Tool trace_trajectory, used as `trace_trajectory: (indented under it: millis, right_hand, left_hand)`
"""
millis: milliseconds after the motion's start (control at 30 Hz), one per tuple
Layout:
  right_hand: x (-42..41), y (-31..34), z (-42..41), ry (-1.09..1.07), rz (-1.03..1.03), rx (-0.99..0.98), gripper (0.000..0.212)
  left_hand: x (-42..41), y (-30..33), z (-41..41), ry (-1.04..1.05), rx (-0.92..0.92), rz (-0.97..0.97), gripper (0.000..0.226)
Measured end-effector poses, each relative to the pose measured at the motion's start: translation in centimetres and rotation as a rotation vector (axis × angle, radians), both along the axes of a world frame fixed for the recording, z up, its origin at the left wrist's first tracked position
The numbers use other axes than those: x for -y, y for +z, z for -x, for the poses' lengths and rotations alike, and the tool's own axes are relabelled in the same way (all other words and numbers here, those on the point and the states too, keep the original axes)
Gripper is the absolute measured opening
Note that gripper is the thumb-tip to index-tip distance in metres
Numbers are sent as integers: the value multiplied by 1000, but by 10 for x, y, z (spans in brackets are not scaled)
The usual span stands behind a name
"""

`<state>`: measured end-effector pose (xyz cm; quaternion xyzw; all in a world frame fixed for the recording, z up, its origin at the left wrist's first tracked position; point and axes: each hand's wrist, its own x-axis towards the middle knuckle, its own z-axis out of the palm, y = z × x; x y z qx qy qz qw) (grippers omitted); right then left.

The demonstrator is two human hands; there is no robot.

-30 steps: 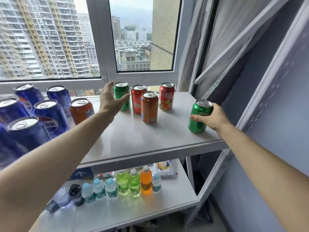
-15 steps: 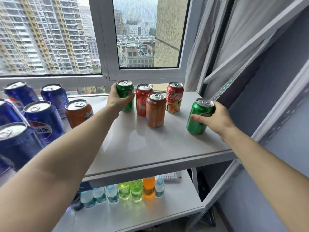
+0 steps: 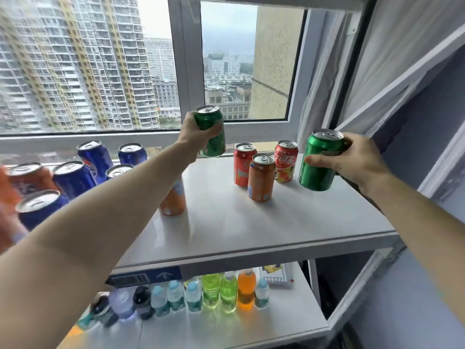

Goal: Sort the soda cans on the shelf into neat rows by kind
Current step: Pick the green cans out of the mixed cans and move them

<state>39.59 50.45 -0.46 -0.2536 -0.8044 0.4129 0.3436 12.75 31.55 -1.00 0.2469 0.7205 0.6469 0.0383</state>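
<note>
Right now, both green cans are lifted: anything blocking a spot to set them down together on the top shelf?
Nothing visible blocks it. The left hand and right hand each hold a green can above the top shelf. Its front right is bare; an orange can and two red cans stand behind.

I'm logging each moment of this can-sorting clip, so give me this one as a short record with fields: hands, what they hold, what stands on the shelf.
left hand: left hand closed in a grip on a green can, lifted off the shelf
right hand: right hand closed on a second green can, tilted, raised
top shelf, right: two red cans and an orange can, upright
top shelf, left: blue cans, more orange cans
lower shelf: small bottles
</note>
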Motion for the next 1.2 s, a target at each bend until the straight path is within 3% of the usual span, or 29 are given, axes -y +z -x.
trace_trajectory:
  millis: [300, 533, 800, 1200]
  right_hand:
    - [107, 63, 48, 333, 46, -60, 84]
    - [217, 77, 103, 546, 22, -73, 45]
    - [371, 80, 166, 701, -8, -78, 50]
    - [580, 78, 288, 731, 52, -58, 61]
  left_hand:
    - [118, 69, -39, 6, -48, -50, 56]
    - [260, 90, -48, 164, -88, -53, 58]
    - [442, 92, -27, 331, -128, -32, 63]
    - [650, 99, 82, 314, -103, 23, 51]
